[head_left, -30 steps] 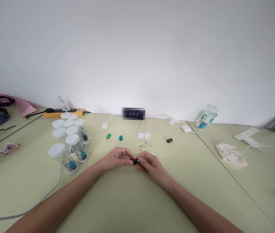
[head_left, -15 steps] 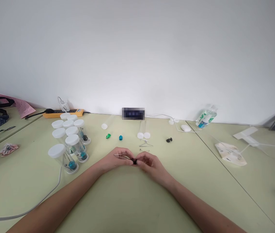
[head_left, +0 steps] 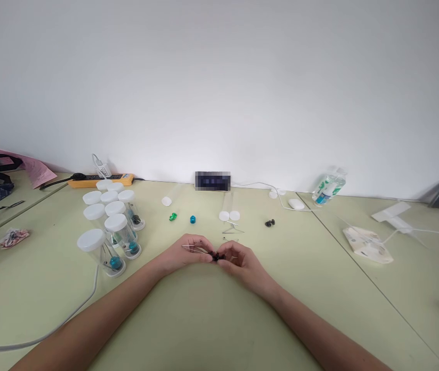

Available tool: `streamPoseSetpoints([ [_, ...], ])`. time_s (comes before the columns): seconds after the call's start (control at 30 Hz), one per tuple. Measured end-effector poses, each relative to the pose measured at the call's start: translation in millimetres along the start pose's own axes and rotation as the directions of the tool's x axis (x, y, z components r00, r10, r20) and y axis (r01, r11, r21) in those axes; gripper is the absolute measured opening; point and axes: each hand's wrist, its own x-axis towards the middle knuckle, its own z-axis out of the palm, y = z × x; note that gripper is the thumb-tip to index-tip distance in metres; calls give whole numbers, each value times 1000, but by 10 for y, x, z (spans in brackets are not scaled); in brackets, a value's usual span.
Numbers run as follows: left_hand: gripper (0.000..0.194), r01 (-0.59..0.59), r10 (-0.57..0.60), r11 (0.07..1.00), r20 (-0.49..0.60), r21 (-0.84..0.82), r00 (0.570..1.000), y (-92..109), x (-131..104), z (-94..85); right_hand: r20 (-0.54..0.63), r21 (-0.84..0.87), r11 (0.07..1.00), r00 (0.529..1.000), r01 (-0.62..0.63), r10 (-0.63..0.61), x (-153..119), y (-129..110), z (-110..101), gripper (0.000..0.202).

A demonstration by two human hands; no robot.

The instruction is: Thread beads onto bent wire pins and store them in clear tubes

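Over the middle of the table, my left hand [head_left: 188,251] pinches a small black part [head_left: 216,256] from which a thin bent metal wire [head_left: 193,249] sticks out to the left. My right hand [head_left: 241,260] grips the other side of the same black part between thumb and fingers. The part's exact kind is too small to tell. Just beyond the hands lie thin metal wire pieces [head_left: 233,228]. A blue knob-like piece [head_left: 192,219] and green pieces [head_left: 173,217] rest farther left, and small black pieces [head_left: 270,223] to the right.
Several clear tubes with white caps [head_left: 91,240] stand at left, holding coloured parts. Two clear tubes [head_left: 229,206] lie near the wall. An orange power strip [head_left: 101,180], a white mouse-like object [head_left: 296,204], a plastic bottle [head_left: 329,188] and a crumpled packet [head_left: 367,245] surround the work area.
The fingertips of my right hand have shifted slightly on the black part, so more of it shows between the hands. My left hand stays nearly still.
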Motion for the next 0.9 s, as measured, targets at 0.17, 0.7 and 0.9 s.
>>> streamPoseSetpoints([
  [0.17, 23, -24, 23, 1000, 26, 3, 999, 4, 7, 5, 17, 19, 1000, 1000, 2, -3, 1, 8, 7, 26],
  [0.7, 26, -10, 10, 1000, 15, -3, 1000, -2, 9, 3, 9, -3, 1000, 1000, -9, 9, -5, -25, 15, 30],
  [0.9, 25, -7, 7, 1000, 17, -9, 1000, -12, 12, -6, 15, -10, 1000, 1000, 0, 0, -7, -16, 13, 27],
])
